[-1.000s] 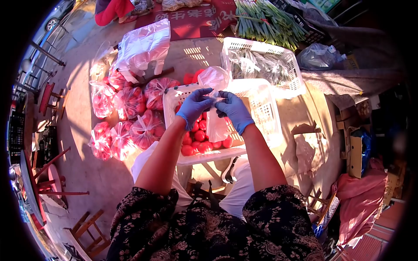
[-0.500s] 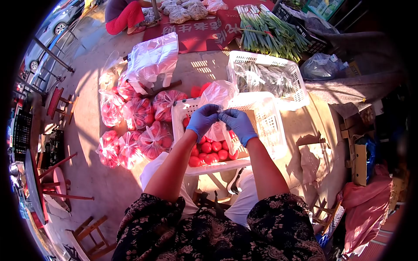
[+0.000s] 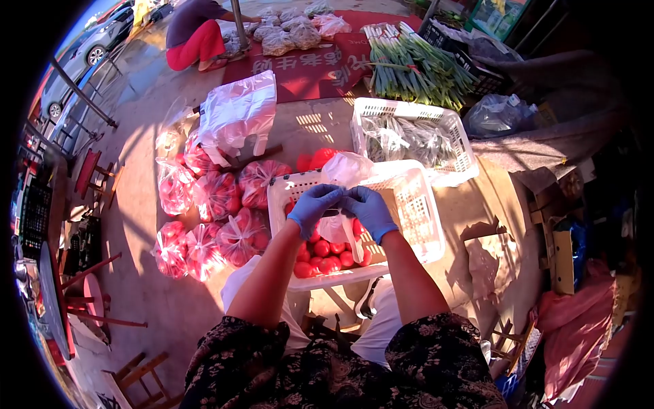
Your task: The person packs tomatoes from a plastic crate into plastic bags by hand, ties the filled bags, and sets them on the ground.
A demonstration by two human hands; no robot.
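Note:
Both my hands wear blue gloves and meet above a white crate point(image 3: 427, 228). My left hand point(image 3: 315, 206) and my right hand point(image 3: 368, 211) pinch a thin, pale plastic bag point(image 3: 347, 168) between their fingertips. Part of the bag sticks up beyond the fingers and part hangs below them. Under my hands, red tomatoes point(image 3: 325, 263) lie in the near left part of the crate. To the left, several clear bags of red tomatoes point(image 3: 216, 195) stand on the ground. A stack of white plastic bags point(image 3: 238, 112) lies behind them.
A second white crate point(image 3: 465, 158) with bagged greens touches the far side of the first. Green onions point(image 3: 415, 68) and bagged goods point(image 3: 293, 34) lie on a red mat point(image 3: 300, 73). Another person point(image 3: 197, 34) crouches at the far left. Wooden stools point(image 3: 139, 375) stand at the lower left.
The view has tilted up, so the crates and mat sit lower in the frame. My hands still pinch the bag, and their fingertips are closer together.

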